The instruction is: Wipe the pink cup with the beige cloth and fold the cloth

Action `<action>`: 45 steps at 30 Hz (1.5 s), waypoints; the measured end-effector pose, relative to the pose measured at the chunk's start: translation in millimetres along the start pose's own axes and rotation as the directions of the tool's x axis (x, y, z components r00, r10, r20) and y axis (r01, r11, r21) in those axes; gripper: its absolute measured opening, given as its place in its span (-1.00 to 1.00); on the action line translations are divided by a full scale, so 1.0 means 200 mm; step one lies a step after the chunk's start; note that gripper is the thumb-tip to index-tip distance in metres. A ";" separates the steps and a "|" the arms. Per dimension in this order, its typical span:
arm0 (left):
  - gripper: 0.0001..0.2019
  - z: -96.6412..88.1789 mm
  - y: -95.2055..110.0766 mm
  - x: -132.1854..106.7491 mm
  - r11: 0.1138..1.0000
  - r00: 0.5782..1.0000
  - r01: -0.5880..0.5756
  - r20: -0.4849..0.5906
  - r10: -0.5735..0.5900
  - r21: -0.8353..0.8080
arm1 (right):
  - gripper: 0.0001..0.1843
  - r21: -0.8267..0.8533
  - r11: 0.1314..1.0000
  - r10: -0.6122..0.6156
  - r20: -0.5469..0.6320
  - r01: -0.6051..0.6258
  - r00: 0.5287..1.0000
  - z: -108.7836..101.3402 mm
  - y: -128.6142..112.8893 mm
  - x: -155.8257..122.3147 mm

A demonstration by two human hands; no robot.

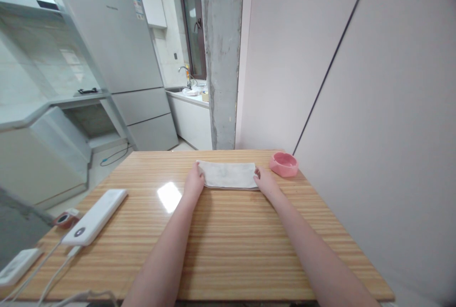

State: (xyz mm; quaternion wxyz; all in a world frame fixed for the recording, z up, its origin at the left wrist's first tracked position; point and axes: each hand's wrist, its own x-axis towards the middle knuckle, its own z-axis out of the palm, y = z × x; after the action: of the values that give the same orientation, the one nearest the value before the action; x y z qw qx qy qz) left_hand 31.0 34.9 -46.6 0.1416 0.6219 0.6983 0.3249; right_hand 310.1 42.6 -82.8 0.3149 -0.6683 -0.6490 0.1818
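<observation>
A folded white cloth [228,175] lies as a long strip near the far edge of the wooden table [231,240]. My left hand [194,181] is closed on the cloth's left end, with the thumb along its edge. At the opposite end, my right hand [264,179] grips the right edge between thumb and curled fingers. A thin darker layer shows along the near edge of the cloth. Just beyond my right hand sits a pink bowl-like dish [284,164], apart from it.
On the table's left are a white power bank [95,217] with cables, a small red-brown object [66,219] and a white power strip [19,265]. A wall [374,107] runs along the right side. Behind stand a concrete pillar [224,55] and a fridge [107,31].
</observation>
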 end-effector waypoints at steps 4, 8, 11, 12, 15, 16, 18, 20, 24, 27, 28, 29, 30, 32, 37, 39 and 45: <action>-0.53 -0.04 0.08 -0.03 0.973 0.934 -0.185 -0.332 0.131 -0.139 | -0.88 0.280 0.959 0.000 0.130 -0.036 0.992 0.04 -0.09 -0.03; -0.59 0.07 0.19 -0.12 0.895 0.900 -0.412 -0.227 0.371 -0.171 | -0.91 0.456 0.873 0.032 0.299 -0.172 0.954 0.09 -0.17 -0.07; -0.61 0.21 0.24 -0.17 0.824 0.822 -0.538 0.108 0.559 -0.175 | -0.94 0.530 0.819 0.013 0.362 -0.217 0.932 0.09 -0.19 -0.09; -0.63 0.24 0.24 -0.18 0.813 0.790 -0.554 0.195 0.581 -0.178 | -0.95 0.543 0.806 0.014 0.378 -0.234 0.926 0.09 -0.20 -0.08; -0.71 0.29 0.25 -0.19 0.818 0.777 -0.545 0.256 0.576 -0.186 | -0.89 0.539 0.801 0.042 0.386 -0.262 0.922 0.08 -0.20 -0.07; -0.72 0.29 0.26 -0.19 0.818 0.781 -0.538 0.242 0.575 -0.205 | -0.84 0.535 0.801 0.053 0.382 -0.268 0.923 0.08 -0.20 -0.07; -0.73 0.27 0.27 -0.20 0.803 0.777 -0.526 0.227 0.588 -0.281 | -0.78 0.533 0.803 0.066 0.368 -0.268 0.927 0.08 -0.20 -0.07; -0.73 0.25 0.29 -0.22 0.772 0.747 -0.506 0.252 0.615 -0.384 | -0.78 0.520 0.816 0.072 0.345 -0.255 0.936 0.08 -0.20 -0.07; -0.76 0.23 0.31 -0.25 0.754 0.746 -0.409 0.288 0.601 -0.513 | -0.88 0.436 0.871 0.101 0.296 -0.228 0.950 0.09 -0.21 -0.09; -0.73 0.23 0.29 -0.24 0.776 0.811 -0.383 0.220 0.542 -0.501 | -0.87 0.371 0.914 0.080 0.237 -0.166 0.968 0.10 -0.22 -0.10; -0.71 0.23 0.28 -0.23 0.790 0.830 -0.388 0.192 0.523 -0.474 | -0.86 0.340 0.934 0.045 0.203 -0.113 0.978 0.11 -0.22 -0.10; -0.70 0.22 0.27 -0.22 0.805 0.845 -0.397 0.167 0.508 -0.440 | -0.85 0.301 0.952 0.005 0.169 -0.057 0.986 0.11 -0.21 -0.10; -0.69 0.22 0.26 -0.21 0.820 0.855 -0.407 0.149 0.497 -0.403 | -0.84 0.258 0.966 -0.031 0.142 -0.007 0.989 0.12 -0.21 -0.10; -0.67 0.21 0.26 -0.19 0.841 0.861 -0.426 0.135 0.490 -0.335 | -0.84 0.200 0.979 -0.069 0.125 0.043 0.990 0.14 -0.21 -0.10; -0.68 0.17 0.26 -0.18 0.866 0.874 -0.450 0.090 0.477 -0.220 | -0.89 0.156 0.986 -0.083 0.139 0.061 0.987 0.10 -0.22 -0.11; -0.68 0.15 0.24 -0.17 0.884 0.892 -0.432 0.056 0.448 -0.181 | -0.87 0.061 0.997 -0.049 0.169 0.039 0.984 0.01 -0.20 -0.12; -0.69 0.18 0.17 -0.10 0.901 0.920 -0.371 0.040 0.389 -0.226 | -0.83 -0.255 0.947 0.237 0.143 -0.196 0.961 -0.42 0.09 -0.19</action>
State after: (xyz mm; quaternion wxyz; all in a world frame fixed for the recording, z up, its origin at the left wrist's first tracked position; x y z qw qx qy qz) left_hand 82.9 26.7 -55.6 0.1709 0.7405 0.5179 0.3927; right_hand 375.1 -10.1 -38.4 0.1532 -0.7505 -0.6132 0.1932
